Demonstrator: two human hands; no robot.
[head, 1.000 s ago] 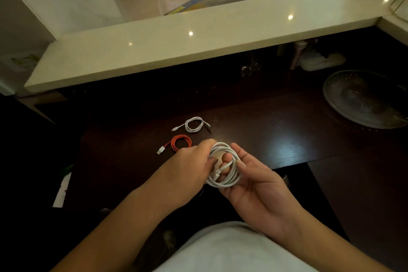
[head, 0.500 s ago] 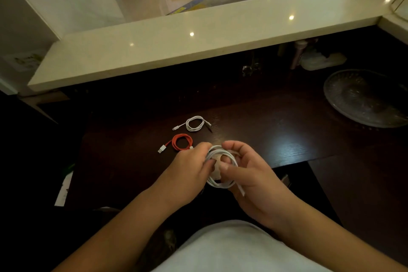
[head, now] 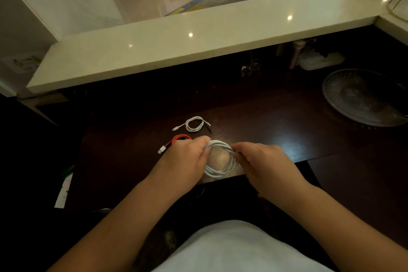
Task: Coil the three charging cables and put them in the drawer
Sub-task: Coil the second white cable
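Dark desk top: wood, visible grain, semi-gloss, reflecting light near its front edge. Raised ledge: pale polished stone, glossy, mirroring ceiling lamps. Round dish: clear patterned glass. White coiled cable, small white cable and orange cable: smooth plastic sheath, slight sheen

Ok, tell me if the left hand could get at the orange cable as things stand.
Probably yes. The orange cable lies on the dark table just beyond the left hand, partly hidden by it, with nothing between. But that hand is gripping the white cable coil and would need to let go.
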